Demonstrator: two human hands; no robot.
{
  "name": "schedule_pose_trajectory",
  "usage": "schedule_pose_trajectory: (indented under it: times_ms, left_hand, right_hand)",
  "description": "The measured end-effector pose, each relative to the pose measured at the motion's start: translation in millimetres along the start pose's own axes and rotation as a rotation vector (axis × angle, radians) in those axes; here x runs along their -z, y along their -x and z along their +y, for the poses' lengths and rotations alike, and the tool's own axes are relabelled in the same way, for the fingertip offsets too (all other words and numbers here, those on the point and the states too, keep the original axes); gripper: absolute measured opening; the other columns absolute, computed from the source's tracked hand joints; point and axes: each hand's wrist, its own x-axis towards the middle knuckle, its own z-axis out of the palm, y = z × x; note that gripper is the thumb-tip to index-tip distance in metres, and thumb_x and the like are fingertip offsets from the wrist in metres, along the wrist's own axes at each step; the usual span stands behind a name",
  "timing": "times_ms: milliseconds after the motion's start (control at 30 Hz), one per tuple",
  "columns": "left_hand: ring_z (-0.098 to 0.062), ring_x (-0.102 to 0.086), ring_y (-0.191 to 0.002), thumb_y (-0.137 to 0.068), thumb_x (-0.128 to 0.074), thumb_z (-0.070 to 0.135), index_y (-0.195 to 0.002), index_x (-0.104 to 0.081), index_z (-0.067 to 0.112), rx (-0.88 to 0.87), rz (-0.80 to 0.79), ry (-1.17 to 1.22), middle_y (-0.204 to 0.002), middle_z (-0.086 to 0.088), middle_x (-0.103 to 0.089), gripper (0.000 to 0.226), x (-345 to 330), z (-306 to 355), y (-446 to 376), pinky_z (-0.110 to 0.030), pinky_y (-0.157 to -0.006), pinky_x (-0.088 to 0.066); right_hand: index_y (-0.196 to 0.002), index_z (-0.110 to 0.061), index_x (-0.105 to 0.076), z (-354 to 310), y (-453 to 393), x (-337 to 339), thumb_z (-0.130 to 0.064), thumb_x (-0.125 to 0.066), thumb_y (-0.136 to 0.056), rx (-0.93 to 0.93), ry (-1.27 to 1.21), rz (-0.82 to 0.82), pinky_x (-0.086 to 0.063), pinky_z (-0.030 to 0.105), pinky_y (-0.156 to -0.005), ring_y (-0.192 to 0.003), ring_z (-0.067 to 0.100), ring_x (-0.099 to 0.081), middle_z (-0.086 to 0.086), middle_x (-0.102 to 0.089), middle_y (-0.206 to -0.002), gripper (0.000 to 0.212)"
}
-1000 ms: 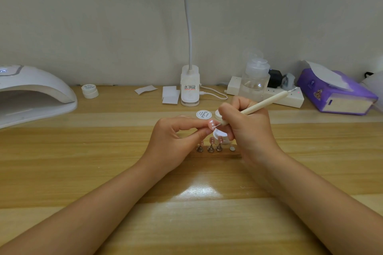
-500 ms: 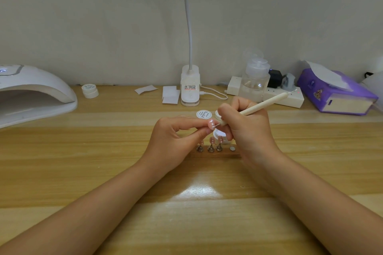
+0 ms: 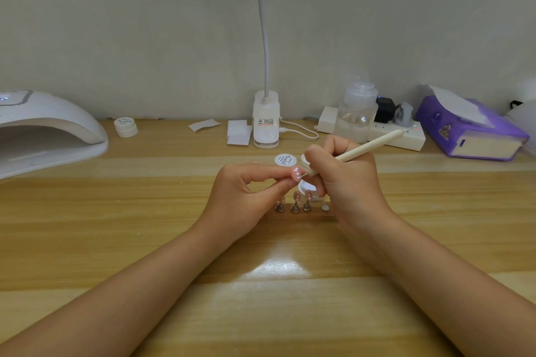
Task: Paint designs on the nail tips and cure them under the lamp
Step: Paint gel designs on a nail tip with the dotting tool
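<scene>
A wooden table (image 3: 87, 226) carries a white curing lamp (image 3: 43, 130) at its far left edge, a purple tissue box (image 3: 470, 133) at far right, and a clip lamp (image 3: 266, 122) against the wall at centre. Above the table centre, the left hand (image 3: 246, 197) pinches a pink nail tip (image 3: 295, 174) between thumb and forefinger, while the right hand (image 3: 345, 180) grips a cream dotting pen (image 3: 368, 147) whose fine point touches that nail tip. Just below the hands, a small wooden stand (image 3: 301, 213) holds three more nail tips (image 3: 297, 197) upright, with an open white paint pot (image 3: 306, 187) behind it and its lid (image 3: 285, 160) beside.

Dotting pen (image 3: 368, 148) at pink (pinched) nail tip (image 3: 296, 173)
</scene>
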Motion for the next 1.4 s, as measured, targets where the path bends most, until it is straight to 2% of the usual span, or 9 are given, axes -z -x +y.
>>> schedule_pose_trajectory:
  times_ms: [533, 600, 667, 733, 833, 933, 1033, 1133, 1400]
  left_hand:
    - [0.000, -0.066, -0.084, -0.073, -0.070, 0.014, -0.096, -0.070, 0.011, 0.054, 0.003, -0.023, -0.086, 0.010, -0.070, 0.023, 0, 2, 0, -0.013, -0.075, -0.049]
    - [0.003, -0.065, -0.081, -0.074, -0.071, 0.007, -0.093, -0.072, 0.008, 0.077, 0.013, -0.033, -0.084, 0.007, -0.071, 0.019, 0, 2, 0, -0.011, -0.074, -0.048]
    - [0.008, -0.063, -0.078, -0.074, -0.071, 0.005, -0.092, -0.072, 0.009, 0.085, 0.016, -0.046, -0.082, 0.011, -0.070, 0.019, 0, 2, 1, -0.008, -0.071, -0.045]
    - [0.011, -0.061, -0.077, -0.074, -0.072, 0.006, -0.092, -0.071, 0.011, 0.091, 0.013, -0.054, -0.081, 0.015, -0.069, 0.019, 1, 3, 1, -0.006, -0.071, -0.043]
    - [0.012, -0.060, -0.075, -0.074, -0.072, 0.007, -0.092, -0.072, 0.011, 0.101, 0.017, -0.058, -0.080, 0.016, -0.068, 0.019, 1, 4, 1, -0.005, -0.070, -0.043]
    - [0.008, -0.062, -0.074, -0.074, -0.072, 0.008, -0.090, -0.073, 0.013, 0.123, 0.032, -0.049, -0.081, 0.017, -0.069, 0.017, 1, 5, 1, -0.005, -0.066, -0.044]
    - [-0.004, -0.067, -0.074, -0.074, -0.071, 0.009, -0.087, -0.073, 0.017, 0.167, 0.068, 0.024, -0.081, 0.017, -0.070, 0.015, 3, 6, 0, -0.006, -0.068, -0.044]
    - [0.005, -0.065, -0.082, -0.070, -0.068, 0.022, -0.084, -0.071, 0.024, 0.207, 0.092, 0.083, -0.080, 0.023, -0.069, 0.014, 5, 7, -2, -0.006, -0.071, -0.045]
    - [0.005, -0.064, -0.086, -0.067, -0.064, 0.032, -0.084, -0.070, 0.030, 0.203, 0.071, 0.081, -0.083, 0.026, -0.069, 0.018, 4, 7, -1, -0.008, -0.066, -0.046]
  right_hand:
    - [-0.044, -0.017, -0.043, -4, 0, 1, 0.002, -0.056, -0.078, 0.012, -0.028, 0.061, -0.043, 0.016, -0.039, -0.030, 0.005, -0.038, -0.007, -0.040, -0.036, 0.041]
    - [-0.049, -0.013, -0.046, -8, -2, 3, -0.008, -0.059, -0.084, 0.042, -0.088, 0.122, -0.049, 0.019, -0.046, -0.030, 0.003, -0.037, -0.009, -0.040, -0.036, 0.038]
    - [-0.046, -0.020, -0.052, -14, -4, 3, -0.032, -0.061, -0.084, 0.063, -0.107, 0.149, -0.051, 0.020, -0.049, -0.032, 0.003, -0.040, -0.007, -0.044, -0.036, 0.040]
    - [-0.048, -0.024, -0.058, -19, -3, 4, -0.053, -0.053, -0.075, 0.057, -0.094, 0.151, -0.045, 0.016, -0.045, -0.034, 0.004, -0.046, -0.003, -0.048, -0.036, 0.040]
    - [-0.055, -0.022, -0.063, -19, -2, 5, -0.059, -0.038, -0.076, 0.078, 0.004, 0.131, -0.037, 0.012, -0.040, -0.030, 0.005, -0.045, -0.002, -0.046, -0.033, 0.049]
    - [-0.060, -0.017, -0.060, -14, 1, 8, -0.051, -0.040, -0.086, 0.214, 0.181, 0.090, -0.037, 0.009, -0.044, -0.034, 0.002, -0.044, -0.004, -0.045, -0.035, 0.047]
    - [-0.071, -0.028, -0.054, -10, 0, 12, -0.035, -0.063, -0.082, 0.377, 0.424, -0.014, -0.041, 0.009, -0.057, -0.061, 0.000, -0.056, -0.009, -0.059, -0.061, 0.016]
    - [-0.084, -0.036, -0.048, -5, 3, 14, -0.030, -0.076, -0.072, 0.397, 0.545, -0.148, -0.044, 0.011, -0.069, -0.089, 0.004, -0.058, -0.009, -0.064, -0.091, 0.031]
    - [-0.084, -0.034, -0.047, 0, 4, 12, -0.015, -0.076, -0.074, 0.385, 0.516, -0.196, -0.044, 0.010, -0.073, -0.088, 0.000, -0.057, -0.004, -0.064, -0.090, 0.036]
